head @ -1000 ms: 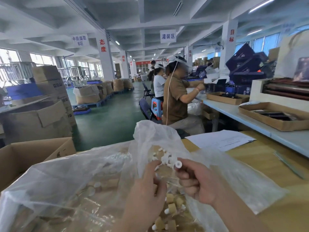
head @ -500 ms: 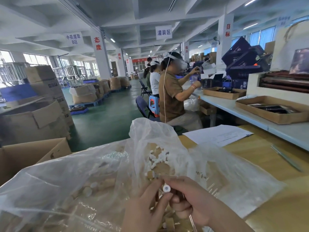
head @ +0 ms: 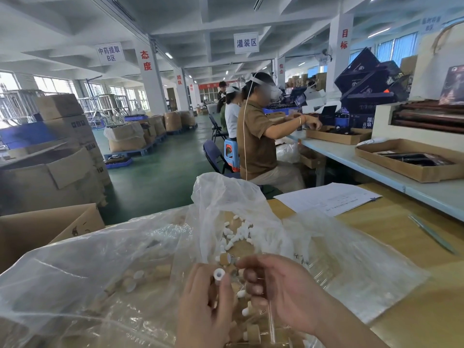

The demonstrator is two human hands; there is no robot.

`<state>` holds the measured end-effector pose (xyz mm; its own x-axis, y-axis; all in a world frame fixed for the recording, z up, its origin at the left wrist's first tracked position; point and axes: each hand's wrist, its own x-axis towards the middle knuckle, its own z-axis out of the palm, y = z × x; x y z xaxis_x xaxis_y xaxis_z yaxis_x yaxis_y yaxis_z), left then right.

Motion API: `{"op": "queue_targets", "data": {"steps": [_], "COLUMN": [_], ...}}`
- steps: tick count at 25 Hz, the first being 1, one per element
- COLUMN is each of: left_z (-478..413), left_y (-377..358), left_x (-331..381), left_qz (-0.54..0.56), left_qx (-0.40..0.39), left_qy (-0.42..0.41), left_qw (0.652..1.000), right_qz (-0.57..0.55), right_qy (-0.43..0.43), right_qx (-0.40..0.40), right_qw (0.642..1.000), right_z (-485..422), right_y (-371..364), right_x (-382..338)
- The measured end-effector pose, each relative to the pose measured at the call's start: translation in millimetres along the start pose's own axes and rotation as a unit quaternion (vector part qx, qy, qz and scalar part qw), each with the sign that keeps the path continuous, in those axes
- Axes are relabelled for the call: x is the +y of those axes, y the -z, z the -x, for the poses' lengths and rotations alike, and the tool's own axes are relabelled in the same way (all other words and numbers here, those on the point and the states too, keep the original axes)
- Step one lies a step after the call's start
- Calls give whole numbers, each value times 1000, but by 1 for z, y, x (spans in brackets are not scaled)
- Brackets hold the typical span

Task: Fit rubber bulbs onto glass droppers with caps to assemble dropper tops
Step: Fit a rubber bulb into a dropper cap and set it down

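Head view: our left hand (head: 203, 305) pinches a white bulb (head: 219, 273), open end up, at 6 o'clock. Our right hand (head: 281, 292) grips a capped dropper (head: 225, 258) just at 1 o'clock of it, over the bag (head: 125, 272). We should line them up squarely, then push firmly.

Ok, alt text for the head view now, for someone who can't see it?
The left hand pinches a white rubber bulb, open end toward the camera, close to a tan cap that the right hand holds by its fingertips. Both work over clear plastic bags of loose bulbs and caps on a wooden table.
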<state>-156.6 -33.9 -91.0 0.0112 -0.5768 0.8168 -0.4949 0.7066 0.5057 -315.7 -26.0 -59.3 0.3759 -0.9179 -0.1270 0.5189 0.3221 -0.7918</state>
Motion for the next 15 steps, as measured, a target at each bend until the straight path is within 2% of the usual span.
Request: {"op": "queue_targets", "data": {"steps": [3, 6, 11, 15], "left_z": [1, 3, 2, 0], "left_y": [-1, -4, -3, -2], "left_x": [-7, -9, -10, -9], "left_qz": [-11, -17, -15, -5], "left_qx": [-23, -52, -64, -86], "left_qy": [39, 33, 32, 18], "left_qw": [999, 998, 997, 996], "right_qz": [60, 112, 250, 345], "right_qy": [22, 43, 82, 74], "right_qx": [26, 42, -11, -6], "right_qw": [998, 992, 965, 936], "right_z": [0, -2, 1, 3], "right_y": [7, 13, 13, 9], "right_x": [-1, -4, 0, 1]}}
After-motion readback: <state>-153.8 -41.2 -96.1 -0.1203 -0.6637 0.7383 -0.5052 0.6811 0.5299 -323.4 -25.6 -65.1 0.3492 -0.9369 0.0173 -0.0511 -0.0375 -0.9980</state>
